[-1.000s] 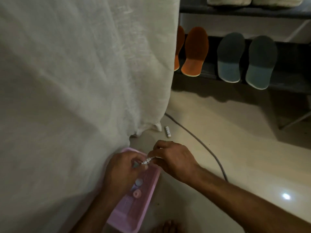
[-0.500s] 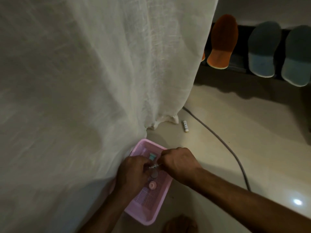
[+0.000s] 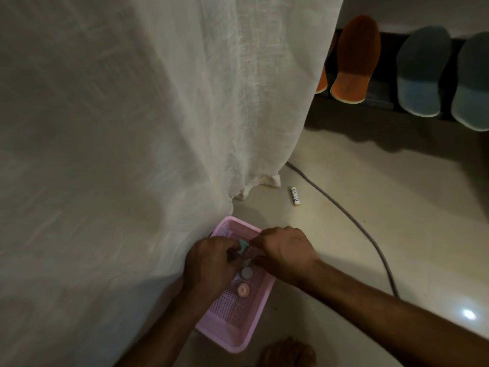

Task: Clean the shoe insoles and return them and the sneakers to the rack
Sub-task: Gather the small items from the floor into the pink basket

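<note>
Head view: a pale curtain (image 3: 137, 133) fills the left and centre, its hem bunched on the floor (image 3: 370, 207) just beyond a pink perforated basket (image 3: 232, 337), whose left long rim it covers. The basket's long axis runs from near bottom centre up and slightly left; its right rim and near corner stand clear of the cloth, with bare floor to the right.

Both hands meet over the basket's far half. The left hand (image 3: 209, 263) and right hand (image 3: 285, 250) have fingers curled toward each other around a small teal piece (image 3: 243, 244); what exactly each pinches cannot be told (blur and shadow hide the fingertips). A grey disc (image 3: 247, 273) and a pink cap (image 3: 243, 290) lie inside the basket.

A battery (image 3: 295, 196) lies on the floor beyond the basket, near a grey cable (image 3: 370, 234) that runs diagonally across the floor to the right.

The insoles stand well apart from the hands, at upper right on a dark rack (image 3: 381, 99): an orange insole (image 3: 354, 59) and two grey-blue insoles (image 3: 420, 72), all leaning, long axes near upright.
</note>
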